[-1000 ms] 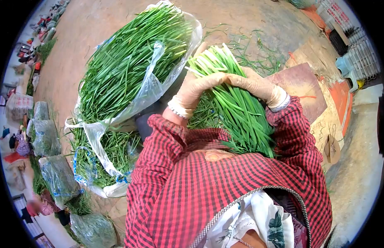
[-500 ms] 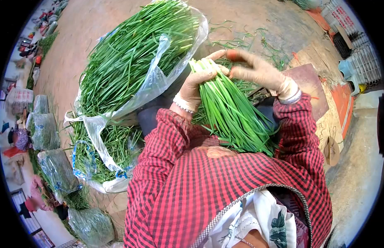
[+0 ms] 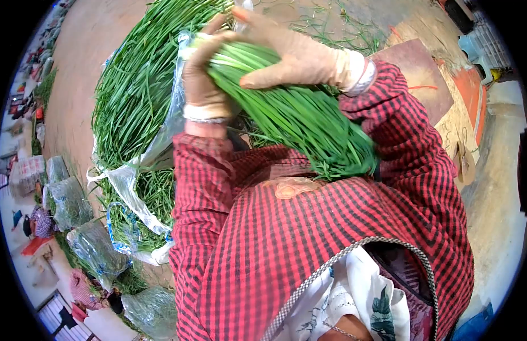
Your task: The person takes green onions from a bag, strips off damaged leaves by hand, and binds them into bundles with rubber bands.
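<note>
A bunch of garlic chives (image 3: 300, 122) slants in front of my chest, pale cut ends up at the left and green tips down by my lap. Wrapped around its pale end, my left hand (image 3: 204, 74) is gloved and blurred by motion. My right hand (image 3: 303, 59), also gloved, clasps the bunch from above, thumb across the near side and fingers over the far side. Just left of both hands lies a large heap of chives (image 3: 138, 85) on clear plastic sheeting (image 3: 175, 108).
An open plastic bag (image 3: 127, 182) of loose greens sits below the heap. Stray leaves (image 3: 337, 25) litter the floor. A brown board (image 3: 417, 79) lies at right. Wrapped bundles (image 3: 96, 244) line the left, with a person (image 3: 87, 290) among them.
Both hands have carried the bunch left and up, toward the heap. My right hand has gone from fingering the pale ends to clasping the bunch's side. The bunch lies more slanted.
</note>
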Demonstrator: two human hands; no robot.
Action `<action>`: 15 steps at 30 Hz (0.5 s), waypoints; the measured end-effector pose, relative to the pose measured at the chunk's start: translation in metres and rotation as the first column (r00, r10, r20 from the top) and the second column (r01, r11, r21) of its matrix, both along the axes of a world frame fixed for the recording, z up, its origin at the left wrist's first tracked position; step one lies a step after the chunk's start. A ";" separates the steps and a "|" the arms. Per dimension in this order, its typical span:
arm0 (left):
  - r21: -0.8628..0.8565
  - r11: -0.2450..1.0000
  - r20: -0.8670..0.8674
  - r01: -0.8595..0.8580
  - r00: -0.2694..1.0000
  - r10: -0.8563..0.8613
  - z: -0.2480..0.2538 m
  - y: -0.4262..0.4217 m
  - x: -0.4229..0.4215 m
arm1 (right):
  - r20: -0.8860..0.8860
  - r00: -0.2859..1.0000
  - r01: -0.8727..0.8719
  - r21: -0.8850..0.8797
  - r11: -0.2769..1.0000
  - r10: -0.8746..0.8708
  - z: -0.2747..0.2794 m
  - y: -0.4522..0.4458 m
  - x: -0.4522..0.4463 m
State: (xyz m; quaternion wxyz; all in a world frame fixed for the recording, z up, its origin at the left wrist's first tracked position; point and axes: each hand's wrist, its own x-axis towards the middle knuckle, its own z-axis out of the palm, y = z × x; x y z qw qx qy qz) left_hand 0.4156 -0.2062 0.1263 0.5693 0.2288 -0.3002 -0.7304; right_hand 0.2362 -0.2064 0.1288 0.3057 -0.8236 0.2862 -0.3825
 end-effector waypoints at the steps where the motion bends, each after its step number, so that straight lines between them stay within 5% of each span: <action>1: -0.062 0.994 0.050 -0.087 0.995 0.090 0.011 -0.008 0.014 | 0.011 0.999 -0.050 0.221 0.974 0.049 -0.007 0.010 -0.007; 2: -0.134 0.976 0.092 -0.171 0.979 0.184 0.020 -0.017 0.030 | 0.032 0.995 -0.103 0.424 0.900 0.099 -0.015 0.018 -0.016; 4: -0.200 0.941 0.051 -0.272 0.956 0.288 0.034 -0.035 0.066 | -0.208 0.973 -0.011 0.386 0.922 0.099 -0.051 0.030 -0.042; 6: -0.231 0.892 0.203 -0.388 0.878 0.435 0.054 -0.035 0.088 | -0.640 0.751 0.178 0.434 0.883 0.163 -0.070 0.035 -0.072; 8: -0.277 0.847 0.236 -0.453 0.823 0.517 0.060 -0.043 0.108 | -0.849 0.471 0.319 0.416 0.851 0.238 -0.106 0.031 -0.109; 10: -0.243 0.837 0.234 -0.491 0.807 0.542 0.063 -0.046 0.118 | -0.835 0.544 0.395 0.346 0.851 0.087 -0.108 0.024 -0.129; 12: -0.224 0.837 0.239 -0.499 0.805 0.544 0.062 -0.047 0.117 | -0.556 0.785 0.414 0.141 0.899 -0.275 -0.067 0.030 -0.111; 13: -0.202 0.840 0.244 -0.504 0.805 0.541 0.060 -0.049 0.114 | -0.329 0.866 0.402 0.010 0.915 -0.377 -0.052 0.028 -0.098; 15: -0.221 0.854 0.268 -0.471 0.813 0.517 0.055 -0.052 0.105 | -0.162 0.923 0.253 -0.425 0.869 -0.348 0.007 0.033 -0.053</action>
